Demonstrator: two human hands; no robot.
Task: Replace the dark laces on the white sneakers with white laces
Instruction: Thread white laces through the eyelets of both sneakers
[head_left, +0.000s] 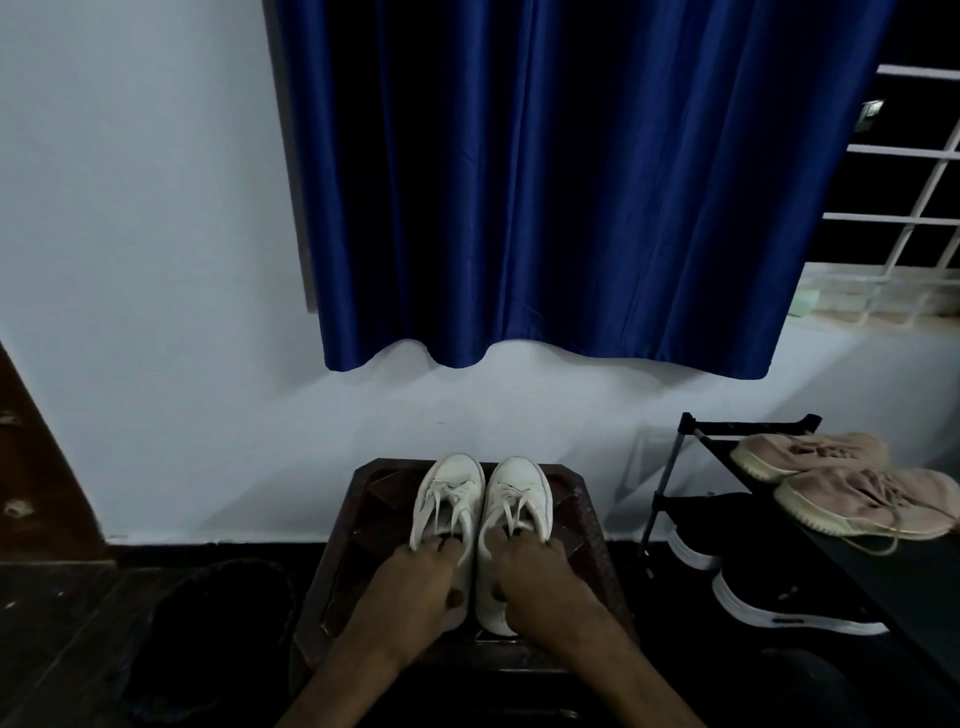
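dimly lit, near ends hidden under the grip: left sneaker (445, 496) is clasped by the curled left hand (415, 579), right sneaker (519, 493) by the curled right hand (540, 577), white laces (458, 512) seen just beyond.

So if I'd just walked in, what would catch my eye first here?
The big blue curtain fills the upper middle of the view. Below it, a pair of white sneakers stands side by side on a dark brown stool, the left hand and right hand gripping one heel each. At the right, pink sneakers lie on a black shoe rack.
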